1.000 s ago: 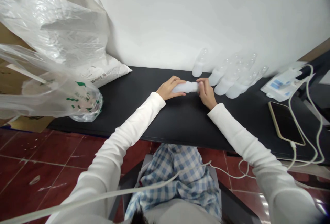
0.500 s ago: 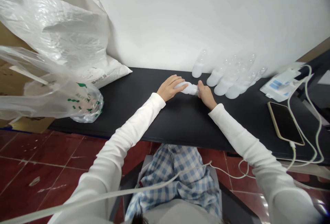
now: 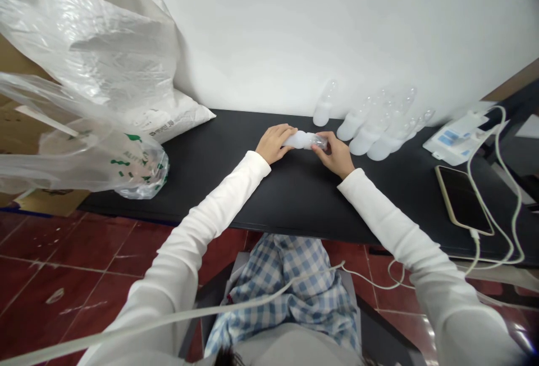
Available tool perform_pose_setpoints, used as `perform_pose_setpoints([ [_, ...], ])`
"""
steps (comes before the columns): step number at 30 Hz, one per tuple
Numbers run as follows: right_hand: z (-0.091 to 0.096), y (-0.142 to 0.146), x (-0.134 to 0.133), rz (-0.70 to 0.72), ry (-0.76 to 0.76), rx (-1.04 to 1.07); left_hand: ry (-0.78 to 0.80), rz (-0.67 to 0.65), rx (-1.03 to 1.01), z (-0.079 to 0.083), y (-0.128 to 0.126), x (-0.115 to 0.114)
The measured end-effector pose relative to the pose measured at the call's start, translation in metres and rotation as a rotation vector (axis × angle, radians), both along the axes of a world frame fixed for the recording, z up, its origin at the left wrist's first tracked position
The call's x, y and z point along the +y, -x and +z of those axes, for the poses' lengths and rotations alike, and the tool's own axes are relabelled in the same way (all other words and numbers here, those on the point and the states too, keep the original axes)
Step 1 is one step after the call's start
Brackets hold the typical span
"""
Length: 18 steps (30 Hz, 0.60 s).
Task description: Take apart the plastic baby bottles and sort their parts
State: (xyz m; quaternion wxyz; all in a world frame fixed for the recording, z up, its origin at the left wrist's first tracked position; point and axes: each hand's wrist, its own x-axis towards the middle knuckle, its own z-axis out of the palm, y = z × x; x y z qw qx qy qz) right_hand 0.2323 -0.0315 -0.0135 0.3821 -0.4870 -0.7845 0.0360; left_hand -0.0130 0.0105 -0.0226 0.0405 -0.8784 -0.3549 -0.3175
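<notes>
A small white plastic bottle with a clear cap (image 3: 300, 140) lies sideways between my hands, just above the black tabletop. Around its white body on the left, my left hand (image 3: 274, 143) is closed. My right hand (image 3: 334, 154) grips the clear end, thumb in front and fingers behind. Beyond my right hand, one similar bottle (image 3: 323, 109) stands upright by the wall. Several more bottles (image 3: 379, 141) with clear tops stand grouped to its right.
A large white sack (image 3: 105, 46) and a clear printed plastic bag (image 3: 138, 164) occupy the table's left end. On the right are a phone (image 3: 463, 200) with its white cable (image 3: 516, 197) and a white-and-blue packet (image 3: 452, 140). Another cable (image 3: 252, 305) crosses over my lap.
My right hand has changed its grip on the clear end, and more of the cap shows between its fingers. My left hand stays around the bottle body, its fingers drawn back slightly.
</notes>
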Motion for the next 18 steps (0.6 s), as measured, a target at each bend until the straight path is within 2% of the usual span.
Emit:
perform_pose_setpoints([
  [3, 0.000, 0.008, -0.002, -0.119, 0.051, -0.001, -0.050, 0.028, -0.023, 0.000, -0.001, -0.001],
  [5, 0.000, 0.012, -0.003, -0.166, 0.152, 0.072, -0.098, 0.041, -0.032, 0.001, -0.003, -0.002],
  [8, 0.001, 0.015, -0.004, -0.143, 0.377, 0.203, -0.144, 0.046, -0.026, 0.003, -0.005, -0.004],
  [10, 0.001, 0.014, -0.004, -0.113, 0.459, 0.235, -0.146, 0.033, -0.008, 0.005, -0.004, -0.005],
  [12, 0.001, 0.012, -0.003, -0.102, 0.430, 0.246, -0.131, 0.011, 0.011, 0.006, -0.003, -0.005],
  [14, 0.000, 0.008, -0.002, -0.063, 0.302, 0.262, -0.088, -0.005, 0.024, 0.007, -0.001, -0.005],
  [16, -0.001, 0.004, 0.000, 0.030, 0.161, 0.239, -0.013, -0.020, 0.038, 0.007, 0.000, -0.005],
  [18, 0.000, 0.002, 0.001, 0.105, 0.097, 0.192, 0.074, -0.046, 0.062, 0.005, 0.000, -0.005],
])
